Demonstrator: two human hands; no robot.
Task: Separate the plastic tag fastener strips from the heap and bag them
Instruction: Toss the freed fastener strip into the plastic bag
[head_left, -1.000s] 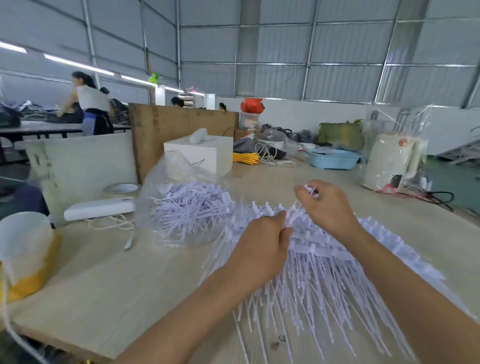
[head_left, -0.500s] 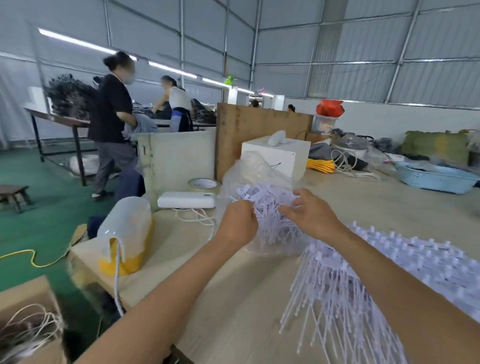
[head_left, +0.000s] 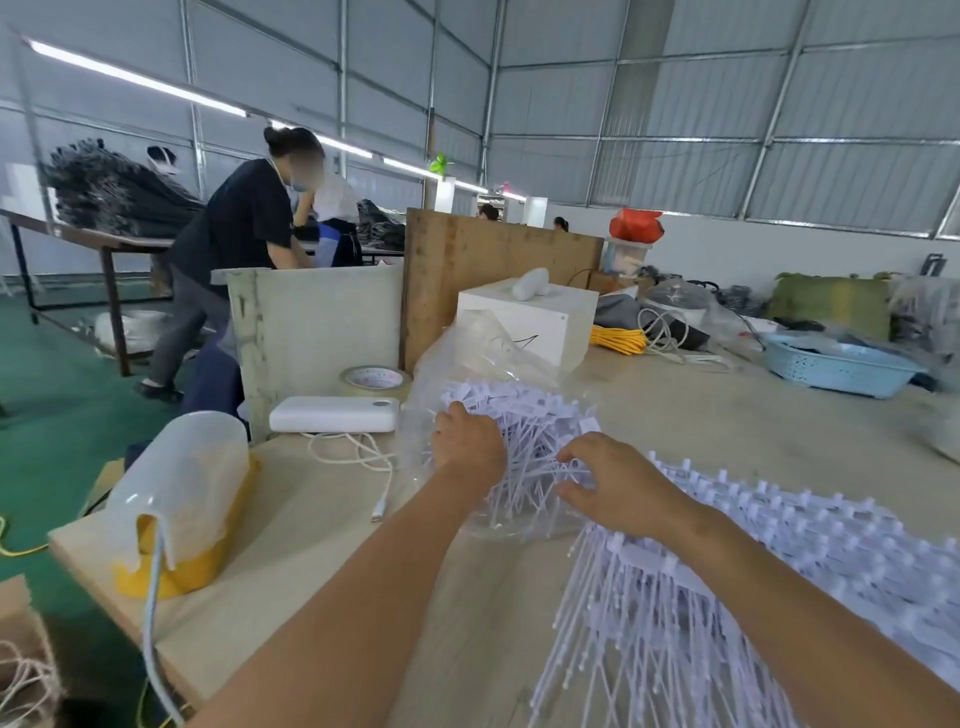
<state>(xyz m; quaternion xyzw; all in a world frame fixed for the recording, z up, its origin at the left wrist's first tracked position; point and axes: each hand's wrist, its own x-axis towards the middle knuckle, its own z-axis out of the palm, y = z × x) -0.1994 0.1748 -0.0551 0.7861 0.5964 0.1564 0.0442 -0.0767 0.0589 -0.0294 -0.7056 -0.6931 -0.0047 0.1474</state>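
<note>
At frame centre we reach both forearms forward, our left hand (head_left: 467, 447) curled on the clear bag's (head_left: 467, 358) near edge and our right hand (head_left: 613, 486) loosely pinching white fastener strips (head_left: 524, 421) inside it, tips pointing toward us, while the heap (head_left: 779, 561) fans across the lower right.

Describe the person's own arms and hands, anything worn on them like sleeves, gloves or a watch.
Both arms enter from the bottom edge, bare along all that shows. No sleeve, glove, watch, bracelet or ring is visible on the left hand or the right hand. Both hands are seen from the back.
</note>
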